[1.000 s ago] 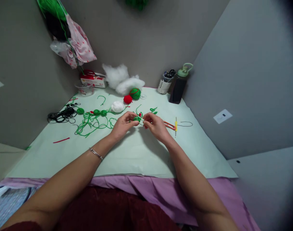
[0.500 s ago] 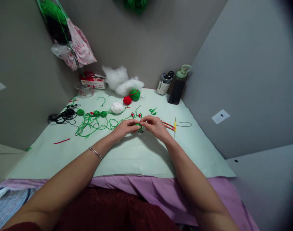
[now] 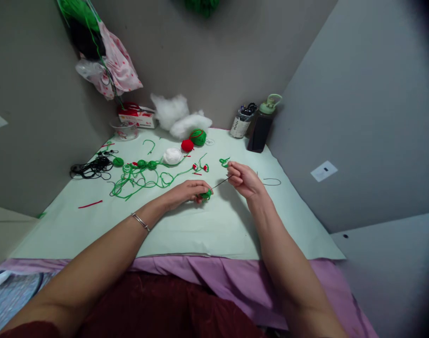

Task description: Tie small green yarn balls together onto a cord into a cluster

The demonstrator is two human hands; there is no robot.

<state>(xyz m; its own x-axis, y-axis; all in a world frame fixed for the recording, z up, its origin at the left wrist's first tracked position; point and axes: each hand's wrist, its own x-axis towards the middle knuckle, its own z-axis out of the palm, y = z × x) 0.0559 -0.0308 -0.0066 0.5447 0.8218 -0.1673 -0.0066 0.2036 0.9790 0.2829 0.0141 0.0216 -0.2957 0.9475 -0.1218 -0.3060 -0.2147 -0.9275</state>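
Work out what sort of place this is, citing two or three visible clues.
Probably a small craft corner for yarn work: a round red ball of yarn, fluffy white stuffing and a left hand holding a small green yarn piece.

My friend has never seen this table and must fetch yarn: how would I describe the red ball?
Find the fluffy white stuffing at the back of the table. Just in front, three yarn balls form a slanting row. The red ball is the middle one, solid red, between the white ball and the green ball with a red loop on it.
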